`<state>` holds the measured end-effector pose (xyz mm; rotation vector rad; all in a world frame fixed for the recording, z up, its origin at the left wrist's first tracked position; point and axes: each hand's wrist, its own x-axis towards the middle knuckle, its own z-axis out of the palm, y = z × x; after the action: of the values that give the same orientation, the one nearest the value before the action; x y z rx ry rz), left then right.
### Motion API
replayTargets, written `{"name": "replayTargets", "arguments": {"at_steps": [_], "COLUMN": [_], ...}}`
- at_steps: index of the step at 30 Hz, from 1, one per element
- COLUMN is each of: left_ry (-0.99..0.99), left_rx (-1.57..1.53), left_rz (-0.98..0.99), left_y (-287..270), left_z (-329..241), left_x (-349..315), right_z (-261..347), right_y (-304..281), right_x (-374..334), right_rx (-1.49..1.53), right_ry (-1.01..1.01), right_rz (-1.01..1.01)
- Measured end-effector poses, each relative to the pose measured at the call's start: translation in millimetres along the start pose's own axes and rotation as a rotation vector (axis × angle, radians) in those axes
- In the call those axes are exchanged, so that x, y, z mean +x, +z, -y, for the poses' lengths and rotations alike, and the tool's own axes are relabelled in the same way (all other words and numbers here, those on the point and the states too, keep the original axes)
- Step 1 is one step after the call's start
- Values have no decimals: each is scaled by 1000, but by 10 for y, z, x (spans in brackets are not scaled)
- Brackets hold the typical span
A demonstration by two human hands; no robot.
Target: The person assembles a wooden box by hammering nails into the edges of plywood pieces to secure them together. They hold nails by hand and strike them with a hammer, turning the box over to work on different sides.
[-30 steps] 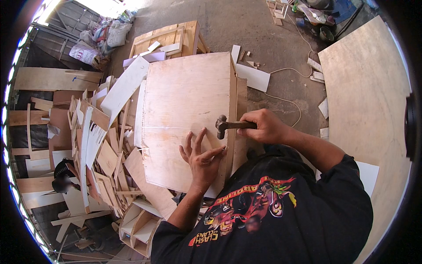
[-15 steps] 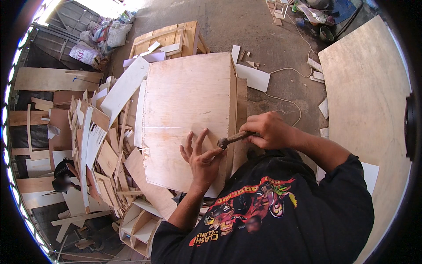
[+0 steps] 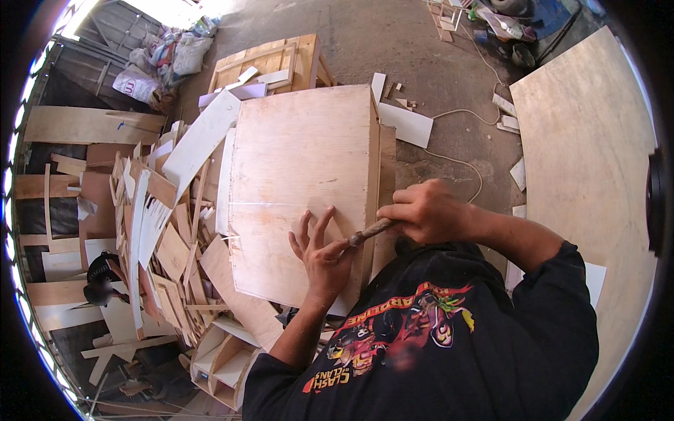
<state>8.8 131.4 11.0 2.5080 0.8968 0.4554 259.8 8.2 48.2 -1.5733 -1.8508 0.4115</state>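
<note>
A large pale plywood panel forms the top of a box-like wooden piece in front of me. My left hand rests near its right edge, with some fingers spread on the surface. Its index finger and thumb come together at the edge; whatever they pinch is hidden. My right hand is closed round the wooden handle of a hammer. The hammer's dark head is right at the left fingertips, over the panel's edge.
Wood offcuts lie heaped to the left, where another person bends low. A wooden frame piece stands beyond the panel. On the right leans a big plywood sheet. A cable crosses the floor.
The hammer head has dropped a little toward me, closer to my left fingertips. My right hand has shifted slightly left with it. My left hand stays in place.
</note>
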Motion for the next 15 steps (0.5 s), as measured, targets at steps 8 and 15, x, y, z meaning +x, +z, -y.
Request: {"name": "replayTargets", "arguments": {"at_steps": [8,15], "left_ry": [-11,32], "left_rx": [-30,10], "left_rz": [32,41], "left_y": [17,-65], "left_z": [34,30], "left_x": [1,-10], "right_z": [82,-7], "right_y": [-51,-94], "right_x": [-6,-31], "right_rx": [-112,-3], "right_ry": [13,147], "right_rz": [78,-70]}}
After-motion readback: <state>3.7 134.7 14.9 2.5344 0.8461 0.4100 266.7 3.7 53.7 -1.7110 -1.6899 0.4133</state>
